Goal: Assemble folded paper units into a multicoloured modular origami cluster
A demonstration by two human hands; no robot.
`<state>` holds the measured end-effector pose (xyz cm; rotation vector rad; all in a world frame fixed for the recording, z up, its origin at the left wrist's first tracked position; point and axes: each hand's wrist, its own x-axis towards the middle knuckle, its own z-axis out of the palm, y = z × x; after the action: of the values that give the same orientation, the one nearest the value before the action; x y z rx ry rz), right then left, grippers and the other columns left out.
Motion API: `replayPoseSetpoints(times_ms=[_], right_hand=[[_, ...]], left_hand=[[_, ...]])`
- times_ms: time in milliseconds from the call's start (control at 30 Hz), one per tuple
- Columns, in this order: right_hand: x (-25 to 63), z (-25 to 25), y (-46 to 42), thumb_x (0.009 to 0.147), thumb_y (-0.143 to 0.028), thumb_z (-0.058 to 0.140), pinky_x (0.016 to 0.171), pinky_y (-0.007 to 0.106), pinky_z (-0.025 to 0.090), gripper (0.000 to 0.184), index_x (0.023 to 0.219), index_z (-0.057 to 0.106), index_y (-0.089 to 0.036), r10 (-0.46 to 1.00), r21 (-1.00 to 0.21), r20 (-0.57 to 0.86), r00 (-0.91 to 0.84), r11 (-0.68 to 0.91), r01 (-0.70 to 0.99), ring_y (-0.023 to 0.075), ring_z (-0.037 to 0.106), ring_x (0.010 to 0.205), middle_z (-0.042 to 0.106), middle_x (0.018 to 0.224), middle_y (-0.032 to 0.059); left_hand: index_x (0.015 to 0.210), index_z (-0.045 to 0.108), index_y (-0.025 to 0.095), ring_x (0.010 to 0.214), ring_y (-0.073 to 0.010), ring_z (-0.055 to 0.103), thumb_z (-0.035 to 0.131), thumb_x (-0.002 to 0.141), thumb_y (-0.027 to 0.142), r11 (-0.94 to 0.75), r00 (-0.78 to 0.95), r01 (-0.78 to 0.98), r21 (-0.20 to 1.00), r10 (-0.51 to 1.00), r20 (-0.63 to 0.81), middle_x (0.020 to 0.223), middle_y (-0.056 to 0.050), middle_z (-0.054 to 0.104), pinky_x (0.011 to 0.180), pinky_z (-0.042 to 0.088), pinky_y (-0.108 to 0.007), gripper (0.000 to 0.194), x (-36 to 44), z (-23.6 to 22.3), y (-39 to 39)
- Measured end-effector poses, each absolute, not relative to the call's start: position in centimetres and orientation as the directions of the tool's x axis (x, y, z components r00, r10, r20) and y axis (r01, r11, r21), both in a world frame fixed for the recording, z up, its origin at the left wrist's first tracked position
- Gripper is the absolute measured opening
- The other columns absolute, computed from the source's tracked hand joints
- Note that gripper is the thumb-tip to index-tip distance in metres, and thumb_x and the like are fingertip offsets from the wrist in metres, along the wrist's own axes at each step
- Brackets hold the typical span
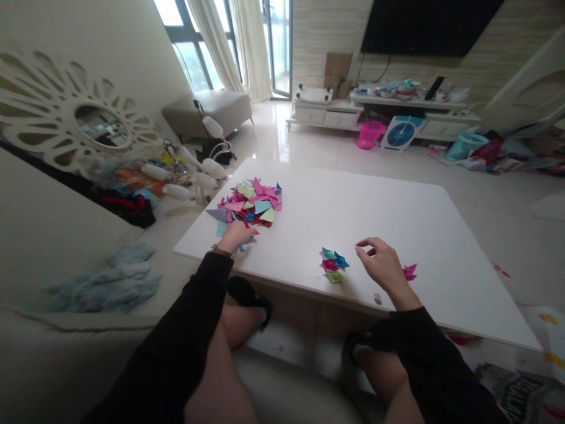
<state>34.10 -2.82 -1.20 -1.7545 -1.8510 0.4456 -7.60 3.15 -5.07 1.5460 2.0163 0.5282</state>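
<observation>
A heap of folded coloured paper pieces (251,203), mostly pink with green, blue and red among them, lies at the left of the white table. My left hand (236,237) is at the near edge of this heap, fingers closed on a red folded paper piece (255,232); its fingertips are partly hidden. Over the table to the right, my right hand (379,259) is open, thumb and forefinger apart with nothing between them. Just left of it sits a small cluster of folded paper shapes (332,265) in teal, blue, pink and green. Behind its wrist lies a single magenta folded shape (410,271).
The white table (353,200) reaches across in front of my knees. A small yellow-and-grey item (377,298) lies by its near edge. A white lamp with several arms (198,176) stands at the left. Beyond are a pink basket (369,135) and a blue fan (401,133).
</observation>
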Motion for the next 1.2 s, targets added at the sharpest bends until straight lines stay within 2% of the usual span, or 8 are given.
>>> replayPoseSetpoints(times_ms=[100, 167, 333, 500, 600, 767, 933, 1200], right_hand=[[33.6, -1.2, -2.9, 0.086, -0.035, 0.057, 0.074, 0.034, 0.047, 0.018, 0.085, 0.069, -0.022, 0.985, -0.582, 0.169, -0.025, 0.12, 0.805, 0.0172, 0.065, 0.069, 0.071, 0.097, 0.0048], [33.0, -1.2, -2.9, 0.087, -0.034, 0.058, 0.073, 0.034, 0.047, 0.017, 0.085, 0.068, -0.021, 0.984, -0.59, 0.175, -0.045, 0.141, 0.795, 0.017, 0.065, 0.07, 0.071, 0.096, 0.0044], [30.9, -1.3, -3.1, 0.089, -0.029, 0.058, 0.074, 0.032, 0.047, 0.013, 0.084, 0.067, -0.021, 0.971, -0.635, 0.208, -0.115, 0.224, 0.74, 0.0164, 0.065, 0.071, 0.07, 0.092, 0.0035], [29.3, -1.3, -3.3, 0.092, -0.027, 0.059, 0.074, 0.032, 0.047, 0.014, 0.084, 0.069, -0.02, 0.955, -0.64, 0.24, -0.174, 0.29, 0.712, 0.0163, 0.063, 0.072, 0.068, 0.089, 0.0036], [28.9, -1.2, -3.6, 0.094, -0.031, 0.061, 0.071, 0.031, 0.046, 0.016, 0.087, 0.071, -0.02, 0.945, -0.661, 0.233, -0.227, 0.326, 0.676, 0.0164, 0.062, 0.073, 0.067, 0.089, 0.0039], [28.5, -1.0, -4.0, 0.095, -0.031, 0.062, 0.069, 0.03, 0.045, 0.017, 0.087, 0.072, -0.02, 0.927, -0.662, 0.236, -0.292, 0.374, 0.649, 0.0169, 0.061, 0.075, 0.065, 0.086, 0.0038], [28.4, -1.3, -3.9, 0.09, -0.023, 0.065, 0.069, 0.03, 0.047, 0.007, 0.088, 0.071, -0.02, 0.939, -0.732, 0.222, -0.263, 0.339, 0.591, 0.0157, 0.062, 0.074, 0.069, 0.088, 0.0029], [28.6, -1.4, -3.9, 0.087, -0.023, 0.064, 0.068, 0.031, 0.047, 0.009, 0.081, 0.071, -0.021, 0.957, -0.798, 0.201, -0.21, 0.285, 0.531, 0.0168, 0.062, 0.071, 0.071, 0.08, 0.0018]], left_hand=[[0.072, 0.071, 0.013, 0.083, -0.0284, 0.066, 0.065, 0.083, 0.026, 0.19, -0.172, 0.851, 0.49, 0.982, -0.082, 0.077, -0.015, 0.069, 0.076, 0.047, -0.037, 0.018, -6.0, -4.1, 3.3], [0.082, 0.076, 0.014, 0.091, -0.0275, 0.068, 0.063, 0.083, 0.019, 0.081, -0.119, 0.864, 0.496, 0.992, 0.046, 0.09, -0.014, 0.074, 0.084, 0.049, -0.036, 0.014, -4.7, -3.4, 3.3], [0.087, 0.08, 0.018, 0.087, -0.0199, 0.069, 0.06, 0.078, 0.007, -0.2, 0.074, 0.725, 0.659, 0.974, 0.214, 0.092, -0.006, 0.077, 0.085, 0.052, -0.031, 0.024, -0.5, -2.4, 2.7], [0.081, 0.075, 0.017, 0.079, -0.0155, 0.069, 0.061, 0.076, 0.005, -0.378, 0.318, 0.483, 0.79, 0.916, 0.244, 0.081, -0.003, 0.076, 0.076, 0.053, -0.027, 0.019, 4.4, -2.2, 0.2], [0.082, 0.067, 0.016, 0.076, -0.0139, 0.069, 0.063, 0.075, 0.005, -0.384, 0.363, 0.36, 0.85, 0.897, 0.251, 0.078, -0.001, 0.073, 0.073, 0.054, -0.025, 0.013, 6.4, -2.5, -0.9], [0.092, 0.059, 0.017, 0.078, -0.0135, 0.071, 0.066, 0.075, 0.006, -0.33, 0.368, 0.219, 0.918, 0.899, 0.235, 0.083, -0.001, 0.073, 0.076, 0.057, -0.025, 0.021, 7.6, -3.3, -1.5], [0.1, 0.059, 0.017, 0.077, -0.0137, 0.072, 0.068, 0.077, 0.01, -0.298, 0.375, 0.183, 0.937, 0.902, 0.213, 0.084, -0.002, 0.074, 0.077, 0.058, -0.026, 0.025, 8.1, -3.6, -1.8], [0.1, 0.062, 0.017, 0.08, -0.0137, 0.07, 0.073, 0.078, 0.016, -0.263, 0.369, 0.19, 0.946, 0.912, 0.179, 0.089, -0.003, 0.072, 0.073, 0.057, -0.026, 0.025, 8.7, -3.9, -2.1]])
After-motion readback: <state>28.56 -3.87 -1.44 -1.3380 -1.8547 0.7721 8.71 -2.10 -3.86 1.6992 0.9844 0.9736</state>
